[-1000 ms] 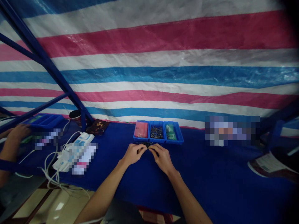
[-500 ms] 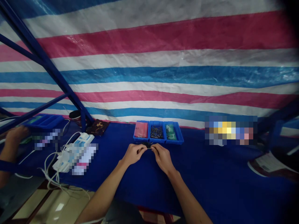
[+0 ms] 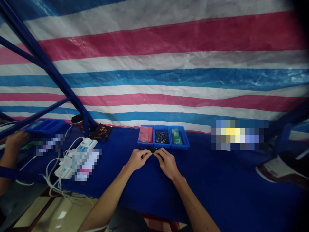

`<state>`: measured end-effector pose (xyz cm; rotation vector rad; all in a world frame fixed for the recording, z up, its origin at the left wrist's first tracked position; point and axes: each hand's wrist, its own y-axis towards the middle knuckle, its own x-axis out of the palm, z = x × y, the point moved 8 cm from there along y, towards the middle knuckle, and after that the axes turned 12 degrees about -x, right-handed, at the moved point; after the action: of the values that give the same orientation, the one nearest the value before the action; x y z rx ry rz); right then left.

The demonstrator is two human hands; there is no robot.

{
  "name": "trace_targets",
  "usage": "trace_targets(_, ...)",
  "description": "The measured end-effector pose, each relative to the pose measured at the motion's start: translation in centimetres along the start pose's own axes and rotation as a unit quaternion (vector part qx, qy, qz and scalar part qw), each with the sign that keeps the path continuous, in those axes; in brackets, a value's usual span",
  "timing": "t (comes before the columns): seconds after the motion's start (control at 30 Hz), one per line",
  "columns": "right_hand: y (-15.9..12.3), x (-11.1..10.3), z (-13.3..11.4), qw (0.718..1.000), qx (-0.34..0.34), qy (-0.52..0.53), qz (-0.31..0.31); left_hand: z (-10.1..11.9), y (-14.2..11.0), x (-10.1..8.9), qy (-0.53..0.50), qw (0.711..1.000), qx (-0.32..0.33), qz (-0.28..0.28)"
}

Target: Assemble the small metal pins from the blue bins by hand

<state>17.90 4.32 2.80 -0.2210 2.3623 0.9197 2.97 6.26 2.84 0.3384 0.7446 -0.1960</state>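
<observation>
My left hand (image 3: 137,159) and my right hand (image 3: 167,163) meet over the blue tablecloth (image 3: 207,180), fingers pinched together on a small dark part (image 3: 153,152) too tiny to name. A few more dark bits lie just beyond the fingertips (image 3: 152,149). Right behind them stand three small blue bins: one with pink contents (image 3: 145,134), one with thin metal pins (image 3: 162,136), one with green parts (image 3: 177,136).
A white power strip with cables (image 3: 79,149) lies at the left, beside a dark booklet (image 3: 101,131) and a blue tray (image 3: 45,125). Another person's hand (image 3: 15,139) rests at the far left. Blue frame bars (image 3: 48,64) slant across. A striped tarp (image 3: 169,64) hangs behind.
My hands stay almost still, with only slight finger movement at the pinch. The other person's hand at the far left has shifted a little.
</observation>
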Motion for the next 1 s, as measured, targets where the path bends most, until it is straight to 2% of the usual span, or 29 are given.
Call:
trace_targets(0.2, -0.19, 0.15, 0.26, 1.000, 0.013, -0.013, -0.017, 0.09, -0.04, -0.15, -0.008, 1.000, 0.000, 0.004)
trace_targets(0.63, -0.07, -0.18, 0.18, 1.000, -0.004, 0.015, 0.006, -0.19, -0.01, -0.01, -0.009, 1.000, -0.002, 0.003)
trace_targets(1.0, -0.14, 0.26, 0.41, 1.000, -0.001, 0.019, -0.010, -0.13, -0.01, -0.04, -0.007, 1.000, 0.004, 0.005)
